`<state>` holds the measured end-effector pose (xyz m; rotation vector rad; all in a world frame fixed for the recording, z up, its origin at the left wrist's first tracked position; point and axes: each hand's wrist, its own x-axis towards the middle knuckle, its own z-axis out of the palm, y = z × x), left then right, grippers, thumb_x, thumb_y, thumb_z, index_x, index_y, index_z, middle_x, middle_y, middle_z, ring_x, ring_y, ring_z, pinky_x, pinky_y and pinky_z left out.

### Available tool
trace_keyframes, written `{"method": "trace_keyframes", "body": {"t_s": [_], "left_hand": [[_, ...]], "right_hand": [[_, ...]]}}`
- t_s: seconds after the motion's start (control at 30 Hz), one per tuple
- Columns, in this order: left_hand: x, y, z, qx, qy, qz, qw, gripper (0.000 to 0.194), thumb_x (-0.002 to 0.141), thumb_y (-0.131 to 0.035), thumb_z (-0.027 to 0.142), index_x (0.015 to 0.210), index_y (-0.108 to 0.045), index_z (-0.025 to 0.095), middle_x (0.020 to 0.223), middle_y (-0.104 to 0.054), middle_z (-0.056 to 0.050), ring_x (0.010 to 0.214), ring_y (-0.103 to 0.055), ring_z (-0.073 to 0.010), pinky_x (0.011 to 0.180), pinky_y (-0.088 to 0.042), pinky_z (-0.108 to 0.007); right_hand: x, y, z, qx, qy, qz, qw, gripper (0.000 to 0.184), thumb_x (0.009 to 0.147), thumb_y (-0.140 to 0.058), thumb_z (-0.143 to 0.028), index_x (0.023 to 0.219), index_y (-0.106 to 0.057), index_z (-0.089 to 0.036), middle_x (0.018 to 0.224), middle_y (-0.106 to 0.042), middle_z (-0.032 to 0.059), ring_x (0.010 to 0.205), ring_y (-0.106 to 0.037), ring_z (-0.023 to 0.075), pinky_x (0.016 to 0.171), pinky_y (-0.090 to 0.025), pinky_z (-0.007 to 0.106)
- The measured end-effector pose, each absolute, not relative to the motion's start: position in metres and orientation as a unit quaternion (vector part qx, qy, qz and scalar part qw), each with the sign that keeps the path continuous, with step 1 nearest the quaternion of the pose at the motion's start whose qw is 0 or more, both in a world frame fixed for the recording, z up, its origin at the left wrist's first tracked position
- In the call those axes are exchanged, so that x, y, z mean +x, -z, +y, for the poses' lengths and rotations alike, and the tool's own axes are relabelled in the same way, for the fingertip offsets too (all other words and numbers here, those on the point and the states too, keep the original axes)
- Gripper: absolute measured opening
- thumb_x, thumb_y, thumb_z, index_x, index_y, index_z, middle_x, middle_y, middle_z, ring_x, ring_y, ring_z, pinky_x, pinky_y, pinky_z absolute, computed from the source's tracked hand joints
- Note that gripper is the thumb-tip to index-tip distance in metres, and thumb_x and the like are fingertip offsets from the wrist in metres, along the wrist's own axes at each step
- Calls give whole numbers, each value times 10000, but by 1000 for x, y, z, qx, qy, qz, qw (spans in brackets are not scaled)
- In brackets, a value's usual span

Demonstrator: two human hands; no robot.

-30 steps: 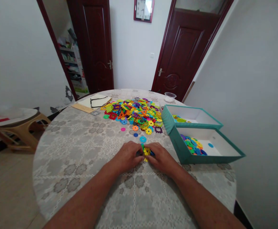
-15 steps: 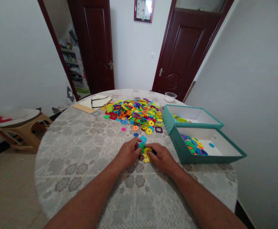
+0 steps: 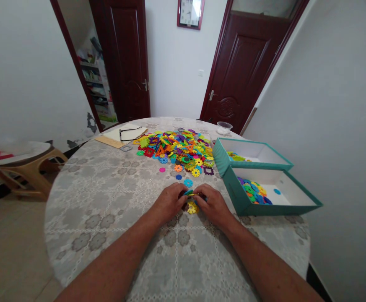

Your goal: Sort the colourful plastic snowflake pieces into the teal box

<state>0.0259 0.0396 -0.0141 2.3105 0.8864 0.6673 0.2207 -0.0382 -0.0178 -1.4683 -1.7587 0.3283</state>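
Observation:
My left hand (image 3: 171,201) pinches a green notched plastic disc (image 3: 188,192) at the front middle of the table. Between the fingers of my right hand (image 3: 211,202) is a yellow notched disc (image 3: 195,194), tilted edge-on and meeting the green one. Whether the two are joined I cannot tell. Another yellow disc (image 3: 192,207) lies on the cloth just below, partly covered by my right fingers. A light blue disc (image 3: 188,183) rests a little beyond my hands. Farther off spreads a large heap of colourful notched pieces (image 3: 183,147).
To the right stand a green box (image 3: 280,210) with several discs inside and its lid-like twin (image 3: 258,144) behind. Black-framed glasses (image 3: 129,135) lie on papers at the far left. A clear plastic bowl (image 3: 224,127) sits at the back edge of the round table (image 3: 107,209).
The yellow disc in my right hand has turned from face-up to edge-on and moved up against the green disc. My hands have come slightly closer together.

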Motion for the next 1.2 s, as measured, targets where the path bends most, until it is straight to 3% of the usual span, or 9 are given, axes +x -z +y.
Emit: {"method": "trace_keyframes", "body": {"t_s": [0.13,0.37,0.43,0.6,0.8,0.93,1.2], "left_hand": [[28,15,39,858,-258,327,299,127,903,-610,178,979,-706,213,968,-699,-32,916,-651,-188,818,-482,-293],[28,16,41,851,-284,346,276,148,904,-591,136,963,-700,217,963,-701,-37,919,-648,-196,837,-476,-312],[27,16,43,847,-293,349,274,153,898,-588,124,952,-692,224,973,-700,-42,924,-646,-200,841,-479,-320],[23,16,43,863,-274,335,260,143,894,-587,133,953,-677,226,962,-684,-51,906,-633,-209,831,-480,-335],[25,18,39,882,-238,320,249,153,914,-585,162,1006,-697,210,992,-678,-46,946,-642,-205,851,-473,-313],[26,21,39,886,-225,317,252,155,952,-587,206,1045,-711,220,1004,-693,-42,965,-652,-202,871,-474,-303],[27,24,41,883,-220,325,259,208,924,-597,141,1076,-719,212,1038,-720,-49,986,-662,-199,895,-483,-302]], "right_hand": [[218,23,-36,-557,-143,-697,429,149,946,-609,-163,999,-733,-226,990,-717,47,952,-666,195,871,-509,311],[231,14,-40,-590,-117,-687,407,219,970,-572,-194,1142,-705,-218,1075,-715,66,863,-657,191,847,-519,337],[242,10,-43,-614,-82,-692,372,214,977,-561,-207,1146,-693,-202,1084,-697,82,850,-641,197,851,-510,349],[255,11,-52,-659,-103,-710,228,213,924,-680,-293,1109,-681,-188,1104,-662,99,1032,-629,243,934,-467,349],[247,8,-53,-676,-143,-701,177,132,876,-696,-249,974,-635,-185,1002,-631,56,942,-602,211,816,-416,297],[249,6,-50,-675,-179,-691,189,183,867,-693,-226,1043,-665,-186,1009,-662,51,920,-597,200,789,-400,280],[251,3,-53,-703,-161,-681,126,131,861,-700,-284,917,-655,-174,942,-658,64,865,-586,207,719,-343,284]]}}
